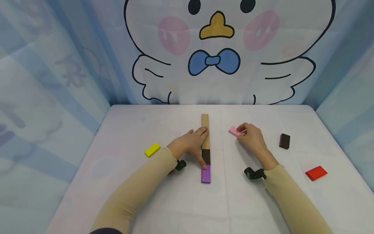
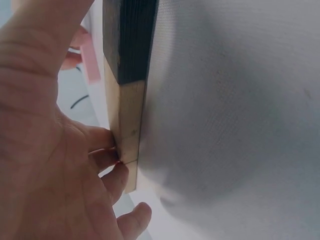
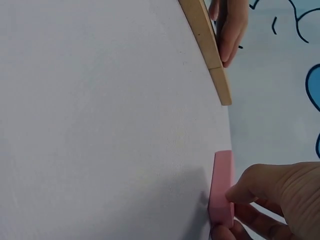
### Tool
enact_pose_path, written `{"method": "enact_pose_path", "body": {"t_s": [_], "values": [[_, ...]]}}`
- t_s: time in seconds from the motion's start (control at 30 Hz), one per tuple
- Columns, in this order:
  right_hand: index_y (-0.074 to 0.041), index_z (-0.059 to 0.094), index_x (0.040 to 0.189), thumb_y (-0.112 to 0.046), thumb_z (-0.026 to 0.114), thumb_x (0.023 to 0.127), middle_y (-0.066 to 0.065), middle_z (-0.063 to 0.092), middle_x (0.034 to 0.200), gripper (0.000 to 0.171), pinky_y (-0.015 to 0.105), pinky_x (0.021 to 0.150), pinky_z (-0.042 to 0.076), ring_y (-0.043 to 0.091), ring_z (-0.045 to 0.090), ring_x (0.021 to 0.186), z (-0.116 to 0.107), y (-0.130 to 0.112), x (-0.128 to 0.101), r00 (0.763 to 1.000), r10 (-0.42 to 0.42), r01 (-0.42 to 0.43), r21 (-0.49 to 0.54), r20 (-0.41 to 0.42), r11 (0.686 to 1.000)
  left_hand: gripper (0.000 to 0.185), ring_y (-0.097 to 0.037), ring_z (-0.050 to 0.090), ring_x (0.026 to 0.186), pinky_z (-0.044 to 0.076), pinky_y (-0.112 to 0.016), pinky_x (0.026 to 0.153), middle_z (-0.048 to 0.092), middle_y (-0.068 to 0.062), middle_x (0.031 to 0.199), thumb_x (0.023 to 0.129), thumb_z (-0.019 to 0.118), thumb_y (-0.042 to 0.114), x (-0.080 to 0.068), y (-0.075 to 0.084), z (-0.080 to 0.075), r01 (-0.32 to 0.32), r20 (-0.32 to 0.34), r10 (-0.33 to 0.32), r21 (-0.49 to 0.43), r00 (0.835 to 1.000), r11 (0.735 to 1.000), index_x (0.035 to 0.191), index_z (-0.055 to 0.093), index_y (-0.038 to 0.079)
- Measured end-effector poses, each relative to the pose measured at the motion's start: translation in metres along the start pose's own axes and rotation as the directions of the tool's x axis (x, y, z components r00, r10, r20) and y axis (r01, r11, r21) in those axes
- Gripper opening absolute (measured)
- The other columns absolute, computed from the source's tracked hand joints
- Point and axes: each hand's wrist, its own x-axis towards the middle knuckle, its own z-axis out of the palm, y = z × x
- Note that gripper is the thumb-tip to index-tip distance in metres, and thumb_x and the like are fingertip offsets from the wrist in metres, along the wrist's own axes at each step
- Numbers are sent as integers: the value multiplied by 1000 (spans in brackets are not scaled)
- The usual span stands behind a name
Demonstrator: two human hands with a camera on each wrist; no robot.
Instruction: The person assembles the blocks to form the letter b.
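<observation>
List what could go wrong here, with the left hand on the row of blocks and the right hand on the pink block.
1. The left hand only presses sideways on the row of blocks; a nudge may knock the line crooked.
2. The right hand pinches the pink block by one end, so it might slip or twist.
3. A sleeve could sweep the red block.

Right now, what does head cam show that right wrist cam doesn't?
Head only: the yellow block, dark brown block, red block and the purple block ending the row, with the left thumb on it.
Right wrist only: a close look at the right hand's fingers pinching the pink block, lying flat.
Both: the left hand against the row's wooden blocks, the right hand on the pink block, and the white table.
</observation>
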Motion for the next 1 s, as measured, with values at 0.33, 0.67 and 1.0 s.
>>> {"method": "enact_pose_path", "body": {"t_s": [0.33, 0.67, 1.0], "values": [[1, 66, 119, -1, 67, 89, 20, 67, 114, 29, 43, 87, 49, 33, 60, 102, 7, -9, -2, 999, -6, 5, 45, 36, 999, 154, -21, -3, 162, 9, -53, 130, -6, -9, 175, 60, 85, 79, -1, 2, -2, 13, 9, -13, -4, 1000, 1000, 166, 0, 7], [1, 67, 117, -1, 66, 88, 21, 67, 119, 29, 43, 89, 50, 34, 62, 103, 16, -17, 0, 998, -27, 23, 68, 53, 997, 154, -22, -1, 162, 9, -53, 130, -4, -10, 175, 60, 86, 77, 1, 4, -1, 24, 16, -24, 10, 1000, 1000, 166, 0, 6], [1, 68, 115, 0, 66, 87, 20, 68, 120, 28, 44, 89, 52, 33, 64, 102, 27, -26, 5, 996, -64, 60, 68, 56, 996, 153, -23, 0, 162, 9, -53, 130, -3, -9, 176, 60, 86, 78, 1, 4, -2, 37, 18, -38, 19, 999, 999, 167, 1, 7]]}}
